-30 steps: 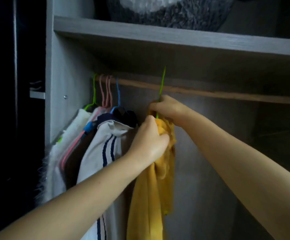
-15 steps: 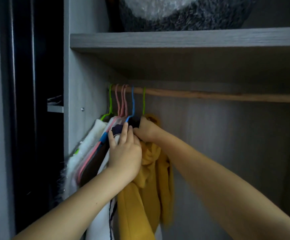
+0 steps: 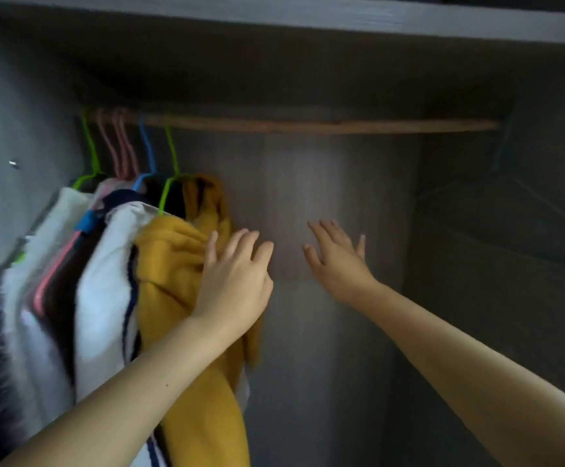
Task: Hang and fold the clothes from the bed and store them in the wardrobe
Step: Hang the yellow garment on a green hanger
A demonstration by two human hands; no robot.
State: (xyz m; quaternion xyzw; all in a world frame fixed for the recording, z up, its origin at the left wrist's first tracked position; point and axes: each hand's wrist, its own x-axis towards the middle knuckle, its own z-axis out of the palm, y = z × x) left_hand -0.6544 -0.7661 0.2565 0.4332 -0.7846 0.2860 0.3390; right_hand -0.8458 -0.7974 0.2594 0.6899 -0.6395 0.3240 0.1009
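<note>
Grey wardrobe walls surround you, and the mustard-yellow cloth garment (image 3: pixel 186 264) hangs on its green wire hanger (image 3: pixel 169 176) at the left end of the wooden rail (image 3: pixel 308 125). Your left hand (image 3: pixel 235 281) rests flat-fingered against it; your right hand (image 3: pixel 336 256) is spread, holding nothing. That piece looks stored; the bed is out of view, so you cannot tell what remains.

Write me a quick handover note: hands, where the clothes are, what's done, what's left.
Left hand: open, fingers straight, against the yellow garment.
Right hand: open, holding nothing, in the bare part of the wardrobe.
Yellow garment hangs on a green hanger on the wooden rail, last in the row at the left end.
Done: this garment is hung.
Left: the bed is out of view, so I cannot tell what remains.
</note>
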